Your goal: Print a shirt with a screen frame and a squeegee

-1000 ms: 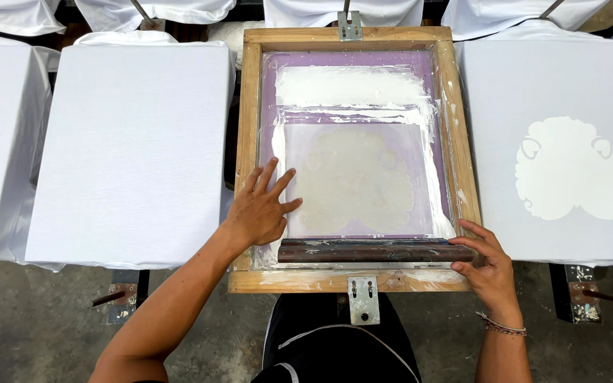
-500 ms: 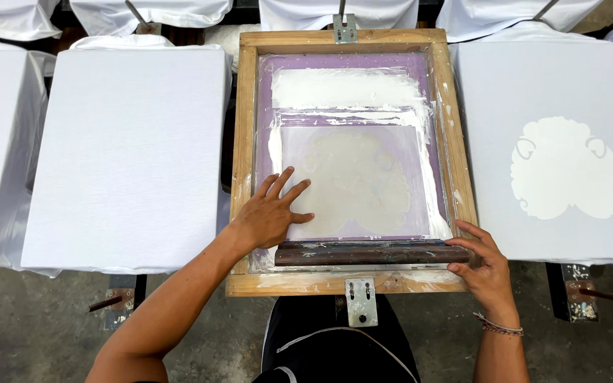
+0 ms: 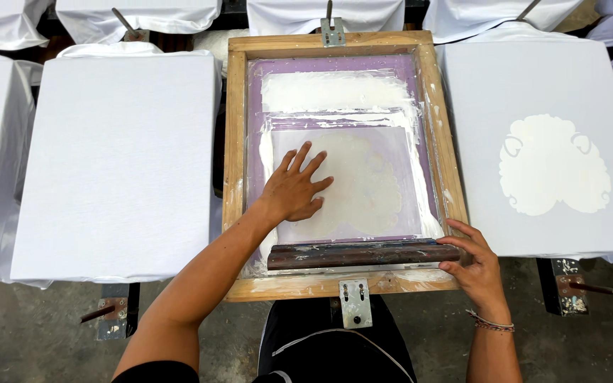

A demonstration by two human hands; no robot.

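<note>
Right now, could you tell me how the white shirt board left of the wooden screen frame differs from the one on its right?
The left shirt board is plain white with no print; the right shirt board bears a cream cloud-shaped print. The left shirt board lies beside the left hand, which rests flat on the screen mesh; the right shirt board lies beside the right hand at the squeegee's end. Both are white, flat and flank the frame.
</note>
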